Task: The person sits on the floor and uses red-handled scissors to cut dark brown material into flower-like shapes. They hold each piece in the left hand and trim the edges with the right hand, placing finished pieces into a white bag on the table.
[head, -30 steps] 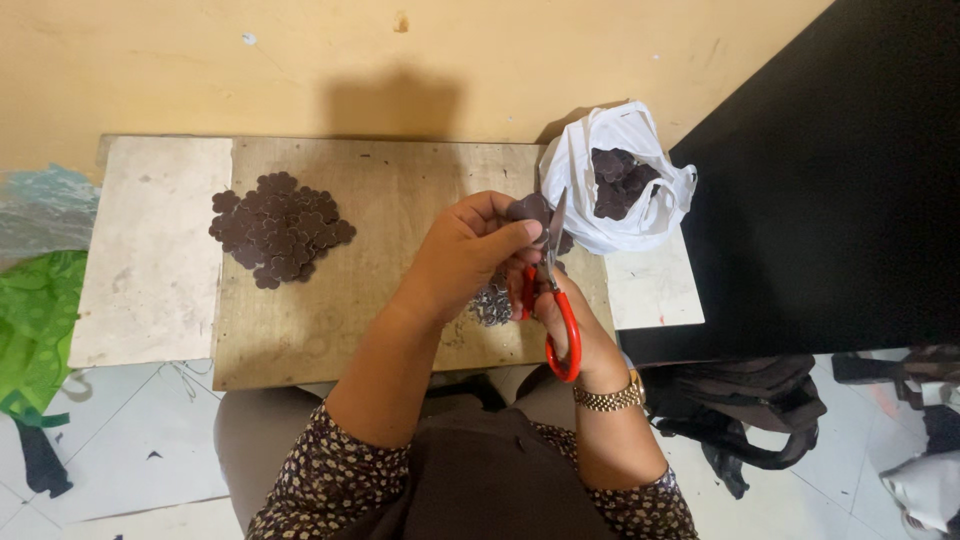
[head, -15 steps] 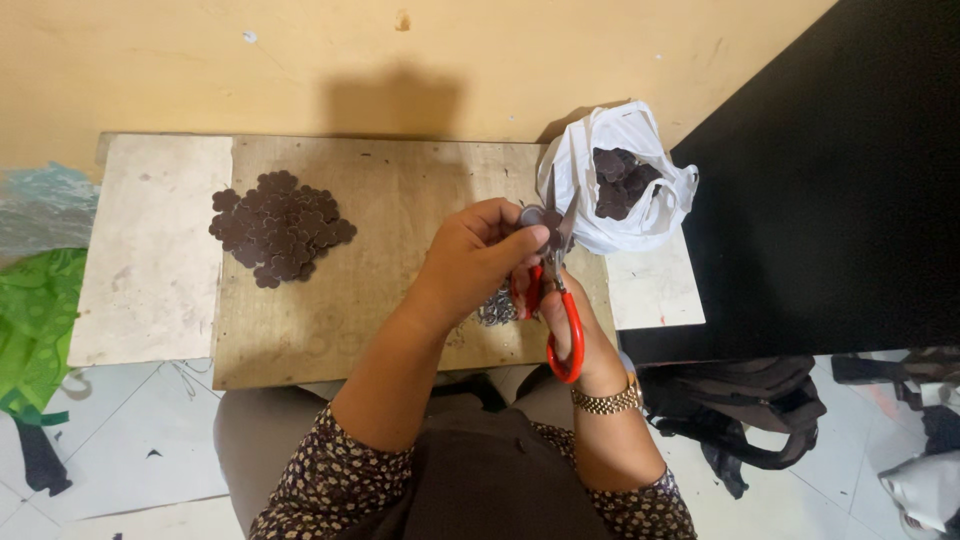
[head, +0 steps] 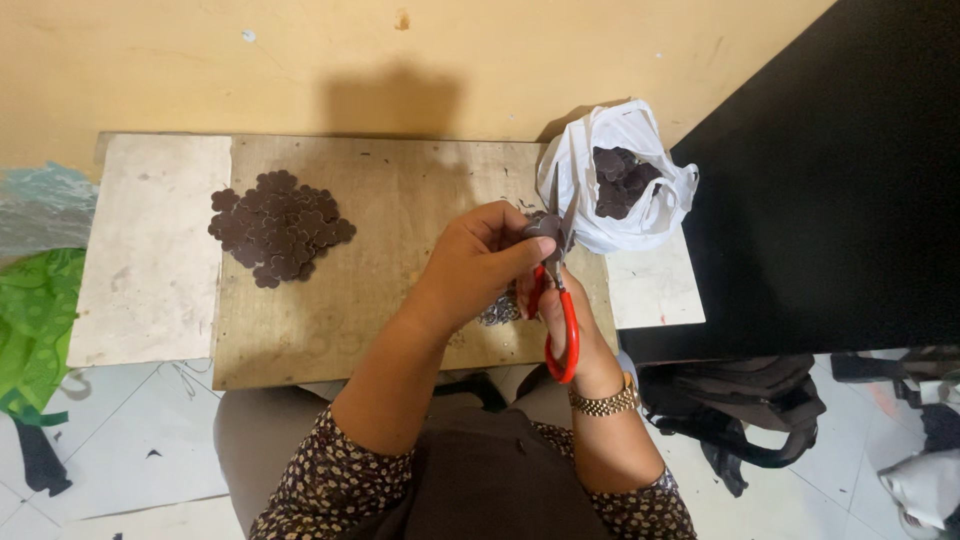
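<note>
Wall (head: 200,60) behind the table: yellow-ochre, matt, a few small chips and marks; a soft shadow falls on it above the table's far edge. Low table (head: 150,250): pale stone-like top with a brown wooden board (head: 330,310) laid across its middle, pale strips bare at the left and right ends. Large black panel (head: 850,200) just beside the table's right end, running to the upper right corner. Floor (head: 130,450): white tiles with grey joints, scuffed. Green cloth (head: 35,330) on the floor near the table's left end. Dark bag (head: 740,410) on the floor near the front right corner. Light even, diffuse.
</note>
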